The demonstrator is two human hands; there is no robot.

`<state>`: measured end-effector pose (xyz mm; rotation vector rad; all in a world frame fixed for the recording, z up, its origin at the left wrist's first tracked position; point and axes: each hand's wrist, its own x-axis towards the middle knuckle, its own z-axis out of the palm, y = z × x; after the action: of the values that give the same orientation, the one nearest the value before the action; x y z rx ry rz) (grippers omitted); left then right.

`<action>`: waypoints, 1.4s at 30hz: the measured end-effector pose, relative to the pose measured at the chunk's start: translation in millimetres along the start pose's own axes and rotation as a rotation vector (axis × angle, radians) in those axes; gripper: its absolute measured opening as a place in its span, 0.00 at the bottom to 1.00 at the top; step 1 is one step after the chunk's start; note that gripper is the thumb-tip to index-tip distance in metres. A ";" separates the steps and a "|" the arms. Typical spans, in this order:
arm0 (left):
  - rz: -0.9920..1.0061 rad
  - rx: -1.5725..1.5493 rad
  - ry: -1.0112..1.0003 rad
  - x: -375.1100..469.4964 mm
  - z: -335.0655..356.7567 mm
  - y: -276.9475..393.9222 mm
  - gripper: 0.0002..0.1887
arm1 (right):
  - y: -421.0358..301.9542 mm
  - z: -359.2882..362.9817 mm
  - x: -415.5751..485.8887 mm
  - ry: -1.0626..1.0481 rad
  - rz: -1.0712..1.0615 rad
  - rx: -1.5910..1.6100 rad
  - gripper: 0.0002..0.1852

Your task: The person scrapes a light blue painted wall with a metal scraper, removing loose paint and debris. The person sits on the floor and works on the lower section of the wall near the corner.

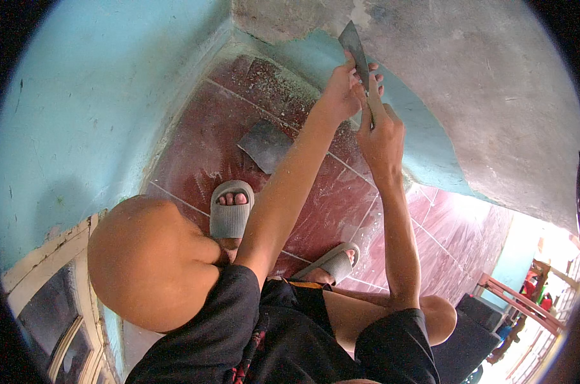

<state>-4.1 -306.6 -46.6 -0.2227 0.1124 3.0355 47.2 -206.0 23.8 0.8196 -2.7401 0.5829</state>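
My right hand (383,132) grips the lower end of a thin, dark, flat piece (354,53) with a pointed tip, perhaps sandpaper or a scraper blade; the picture does not settle which. Around the middle of that piece, my left hand (342,91) is up against it, thumb on one side and fingers partly hidden behind it. The piece stands in front of a wall with a rough grey patch (429,57) above light blue paint (414,120). A dark grey sheet (266,144) lies on the red tiled floor (189,134) below my left forearm.
A blue wall (93,86) rises on the left, with a framed window or door (50,283) below it. Pale dust and crumbs (283,86) lie along the wall's foot. My sandalled feet rest on the tiles. A reddish rail (520,302) and a black boxy object (462,341) stand at lower right.
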 end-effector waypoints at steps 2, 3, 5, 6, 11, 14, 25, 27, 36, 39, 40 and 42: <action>-0.036 0.035 0.025 1.2 0.6 -6.2 0.24 | 3.2 -3.3 -5.2 0.033 -0.012 0.001 0.27; -0.039 0.036 0.027 2.0 1.1 -9.6 0.24 | 4.2 -5.1 -6.8 0.064 -0.034 -0.005 0.26; -0.042 0.038 0.034 4.0 1.6 -14.1 0.26 | 6.5 -6.8 -8.9 0.076 -0.030 -0.003 0.26; -0.038 0.053 0.040 5.0 0.9 -15.0 0.26 | 7.9 -6.6 -9.9 0.056 -0.005 0.004 0.28; 0.015 0.109 0.086 5.6 -0.3 -3.2 0.25 | 3.7 6.1 -0.5 0.014 0.023 0.009 0.29; 0.075 0.125 0.057 8.5 -12.2 20.5 0.22 | -15.0 20.2 12.2 0.007 0.010 0.049 0.29; 0.198 0.065 0.207 10.8 -26.3 71.2 0.26 | -45.7 63.5 42.6 -0.017 -0.108 0.079 0.25; 0.176 0.086 0.192 10.5 -26.1 65.8 0.27 | -40.0 58.5 37.2 0.001 -0.104 0.086 0.25; 0.068 0.081 0.104 -5.9 10.2 -12.0 0.28 | 8.6 5.7 -10.4 0.037 -0.046 0.104 0.26; 0.045 0.052 0.058 -2.4 10.4 -32.1 0.24 | 19.6 -5.5 -21.3 0.083 -0.064 0.112 0.26; 0.049 0.061 0.051 -2.2 11.0 -36.9 0.24 | 22.3 -7.9 -23.6 0.102 -0.073 0.123 0.26; 0.039 0.064 0.051 -1.8 12.3 -42.7 0.26 | 24.5 -10.7 -26.3 0.116 -0.069 0.132 0.26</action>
<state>0.2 -263.4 -37.0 -0.2969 0.2199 3.0596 56.0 -170.0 17.5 0.8775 -2.5802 0.7778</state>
